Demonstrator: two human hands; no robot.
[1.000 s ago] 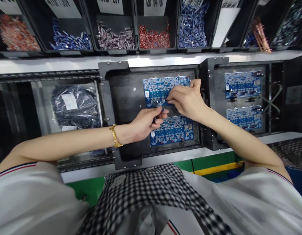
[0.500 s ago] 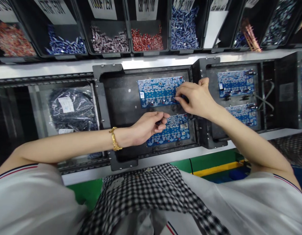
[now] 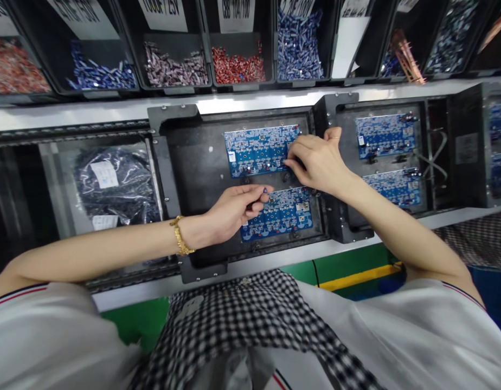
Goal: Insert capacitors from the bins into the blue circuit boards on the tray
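My left hand point(image 3: 238, 211) is closed in a pinch over the left end of the lower blue circuit board point(image 3: 287, 216). A small dark-blue capacitor point(image 3: 265, 190) pokes out between its thumb and forefinger. My right hand point(image 3: 315, 160) bends over the right end of the upper circuit board point(image 3: 258, 151), fingertips pinched together at the board's surface. Whatever those fingertips hold is hidden by the fingers. Both boards lie flat in a black tray point(image 3: 193, 162), and the upper one carries a white label near its left edge.
Black bins along the back hold loose components: blue capacitors point(image 3: 301, 46), red ones point(image 3: 238, 65) and purple-grey ones point(image 3: 175, 65). To the right, another tray point(image 3: 352, 211) bears two more boards. A plastic bag of dark parts point(image 3: 118, 184) lies on the left.
My left hand has drawn slightly left, and the capacitor in its fingertips now shows more clearly. The right hand stays at the upper board's right end. The whole view has shifted a little.
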